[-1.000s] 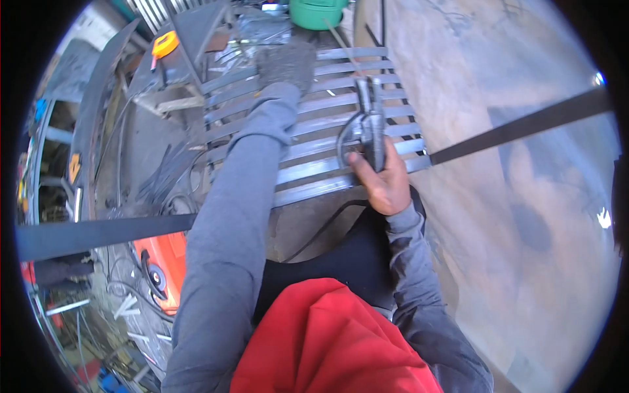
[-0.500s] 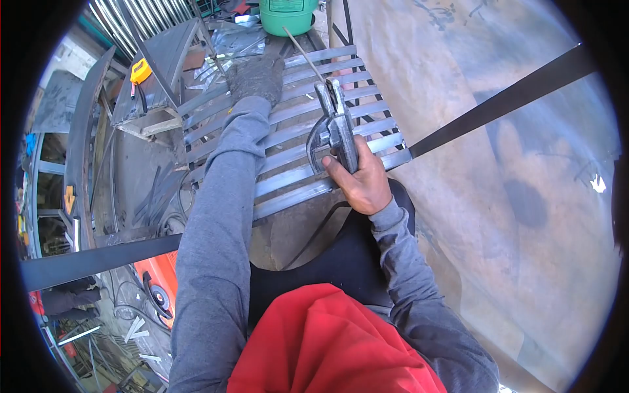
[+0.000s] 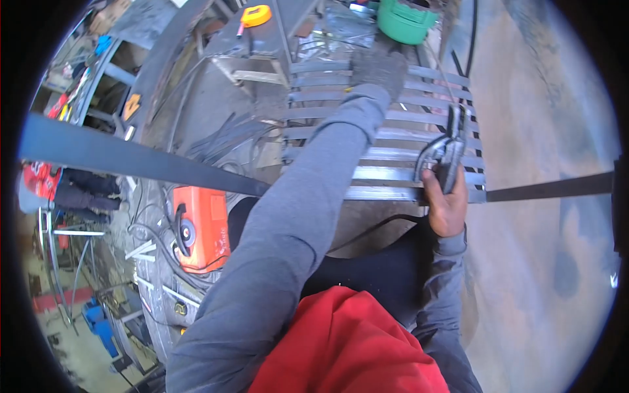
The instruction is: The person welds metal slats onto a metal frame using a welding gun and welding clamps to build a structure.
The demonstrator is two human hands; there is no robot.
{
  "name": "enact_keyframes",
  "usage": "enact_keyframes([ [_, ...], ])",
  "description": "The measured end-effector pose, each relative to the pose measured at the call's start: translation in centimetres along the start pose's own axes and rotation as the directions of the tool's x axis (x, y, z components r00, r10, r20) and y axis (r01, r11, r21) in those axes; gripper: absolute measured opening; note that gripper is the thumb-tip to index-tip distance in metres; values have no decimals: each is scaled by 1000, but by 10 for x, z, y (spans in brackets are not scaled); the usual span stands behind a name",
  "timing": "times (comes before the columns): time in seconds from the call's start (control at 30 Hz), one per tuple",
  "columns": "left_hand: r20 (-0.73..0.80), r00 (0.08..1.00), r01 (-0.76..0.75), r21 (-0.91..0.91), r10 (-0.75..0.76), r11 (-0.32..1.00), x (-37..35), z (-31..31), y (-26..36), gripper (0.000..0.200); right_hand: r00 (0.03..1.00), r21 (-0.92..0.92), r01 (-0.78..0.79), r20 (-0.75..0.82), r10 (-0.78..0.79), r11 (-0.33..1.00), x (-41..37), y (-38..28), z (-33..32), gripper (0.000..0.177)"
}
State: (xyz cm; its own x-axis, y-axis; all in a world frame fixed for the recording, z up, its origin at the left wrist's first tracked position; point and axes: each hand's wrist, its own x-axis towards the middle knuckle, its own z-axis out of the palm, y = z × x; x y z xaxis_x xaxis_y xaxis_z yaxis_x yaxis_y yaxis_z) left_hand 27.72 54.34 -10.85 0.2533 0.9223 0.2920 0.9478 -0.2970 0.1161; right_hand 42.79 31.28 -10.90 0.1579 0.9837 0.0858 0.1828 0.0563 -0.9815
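The metal clamp (image 3: 450, 160) was grasped in the right hand (image 3: 449, 209), over the slatted frame (image 3: 386, 173) near its right edge. The gloved left hand (image 3: 380, 71) rested by the far edge, its grip impossible to tell. Rightward, a broad brownish surface (image 3: 524, 262) stretched away.

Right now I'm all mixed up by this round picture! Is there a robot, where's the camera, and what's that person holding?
No robot here, just a person. The camera sits on their head, looking down, so you see their own grey sleeves and some red cloth.

The right hand is bare and holds a dark, clamp-like tool; a thin rod reaches away from its tip. The left hand wears a dark glove and seems to rest on metal slats, set in rows with gaps between.

Around them are a green container, an orange machine, and a yellow tape measure.
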Motion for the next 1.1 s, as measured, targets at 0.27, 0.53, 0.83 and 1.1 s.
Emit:
enact_keyframes([
  [0.27,64,994,89,25,-90,996,4,2,4,34,1000,24,13,3,-13,1000,-1,-4,3,23],
  [0.53,115,991,82,-78,-72,994,-1,-5,2,33,1000,38,-23,-3,24,999,-2,-3,3,21],
  [0.83,125,989,87,-76,-77,993,-2,-11,2,34,999,-21,-30,-26,29,999,-3,-2,3,24],
  [1.1,155,985,76,3,-76,997,2,-22,12,43,987,130,-5,-158,26,991,0,-4,2,26],
])
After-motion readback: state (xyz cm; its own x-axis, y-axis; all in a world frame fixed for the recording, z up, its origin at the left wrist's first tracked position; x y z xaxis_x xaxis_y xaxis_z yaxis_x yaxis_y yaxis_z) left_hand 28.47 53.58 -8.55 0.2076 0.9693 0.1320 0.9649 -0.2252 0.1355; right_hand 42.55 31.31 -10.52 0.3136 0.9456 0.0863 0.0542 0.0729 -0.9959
